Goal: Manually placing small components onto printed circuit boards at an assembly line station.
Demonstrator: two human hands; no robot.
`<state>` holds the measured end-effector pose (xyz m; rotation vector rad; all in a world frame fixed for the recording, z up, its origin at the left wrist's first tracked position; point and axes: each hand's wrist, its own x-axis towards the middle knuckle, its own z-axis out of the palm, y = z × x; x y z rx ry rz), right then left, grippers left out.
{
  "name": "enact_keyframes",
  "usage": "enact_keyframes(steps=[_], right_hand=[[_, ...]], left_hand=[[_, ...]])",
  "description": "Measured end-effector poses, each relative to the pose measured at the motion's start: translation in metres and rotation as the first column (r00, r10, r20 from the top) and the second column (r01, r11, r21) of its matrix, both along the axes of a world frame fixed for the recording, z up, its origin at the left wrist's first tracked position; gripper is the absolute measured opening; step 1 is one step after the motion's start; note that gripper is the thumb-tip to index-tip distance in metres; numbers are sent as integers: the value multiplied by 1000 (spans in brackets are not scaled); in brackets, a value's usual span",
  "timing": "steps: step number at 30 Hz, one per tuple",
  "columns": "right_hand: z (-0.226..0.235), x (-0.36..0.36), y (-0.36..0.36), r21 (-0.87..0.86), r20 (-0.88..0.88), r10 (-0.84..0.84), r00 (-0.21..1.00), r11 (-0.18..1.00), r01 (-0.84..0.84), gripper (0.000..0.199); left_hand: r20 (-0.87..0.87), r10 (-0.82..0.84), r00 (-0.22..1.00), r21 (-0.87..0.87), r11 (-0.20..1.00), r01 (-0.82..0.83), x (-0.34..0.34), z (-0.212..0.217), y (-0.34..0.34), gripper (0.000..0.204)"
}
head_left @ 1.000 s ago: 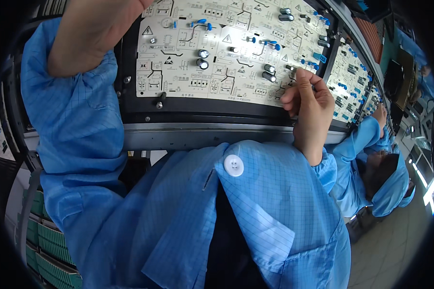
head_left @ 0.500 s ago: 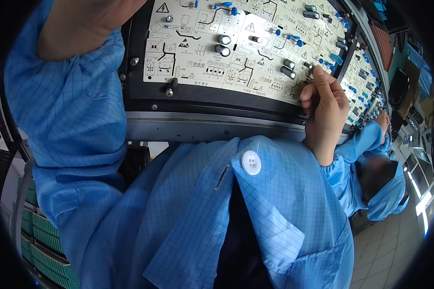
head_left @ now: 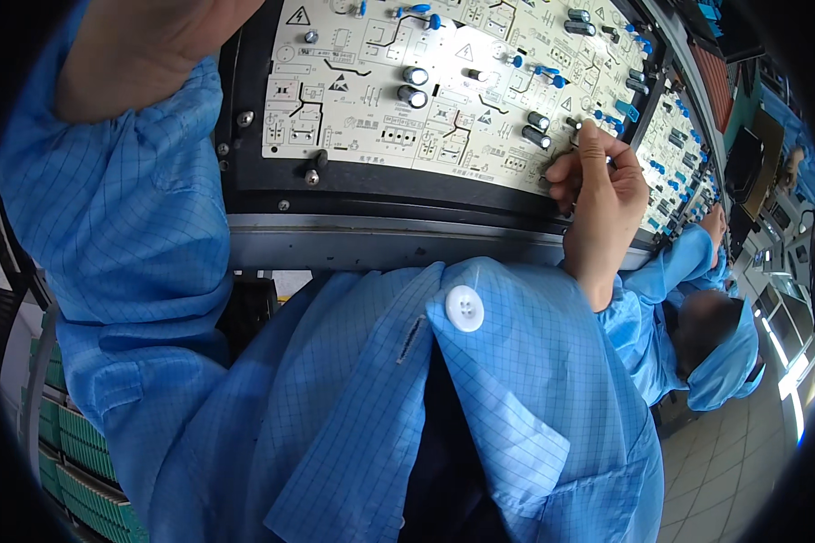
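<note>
A white printed circuit board [head_left: 362,122] lies in a black frame in front of me. Black cylindrical capacitors [head_left: 535,137] and blue disc parts [head_left: 435,22] stand on it. My right hand [head_left: 607,185] is at the board's near right part, its fingers curled and drawn together. Its fingertips are beside a small black capacitor [head_left: 573,123]; anything between them is hidden. My left hand [head_left: 154,41] is raised over the far left corner of the frame. Its fingers run out of the picture at the top, so their pose is hidden.
A metal rail [head_left: 380,246] runs along the near side of the frame. More filled boards [head_left: 675,149] continue to the right, where a co-worker in a blue smock [head_left: 729,353] has a hand at them. Green racks [head_left: 77,434] stand at lower left.
The board and frame have shifted slightly left in the picture. My right hand's fingertips have moved a little lower and left by the small capacitor. My left hand stays at the upper left.
</note>
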<state>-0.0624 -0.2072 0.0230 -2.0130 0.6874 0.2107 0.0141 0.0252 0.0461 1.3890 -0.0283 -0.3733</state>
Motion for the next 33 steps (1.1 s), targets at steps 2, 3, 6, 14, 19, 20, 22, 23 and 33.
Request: enact_keyframes(steps=[2,3,6,14,19,20,22,23,33], right_hand=[[0,-1,2,-40,-3,40,999,998,-40,23],[0,-1,2,-45,3,35,999,998,-35,23],[1,-2,0,-35,15,37,999,999,-36,23],[4,3,0,-16,-42,-2,999,1000,1,23],[2,3,-1,-2,-44,-2,999,1000,2,22],[3,4,0,-12,-49,2,999,1000,-3,22],[3,4,-1,-2,-41,5,999,1000,-5,22],[3,3,-1,9,-31,7,999,1000,-7,22],[-1,-1,-3,-85,15,-9,1000,996,10,19]], left_hand=[[0,0,1000,-5,1000,0,5,-7,3,33],[3,-5,1000,-12,1000,5,18,-16,18,33],[8,-13,1000,-23,1000,13,14,-17,6,33],[-10,-19,1000,-27,999,18,2,-4,0,33],[-31,-16,999,-28,999,15,-6,9,-12,34],[-35,-15,999,-31,999,14,-1,9,-22,34],[-41,-14,999,-34,999,12,-7,11,-12,34],[-43,-13,999,-35,999,12,-6,10,-13,34],[-44,-63,997,-130,990,57,11,-14,-14,34]])
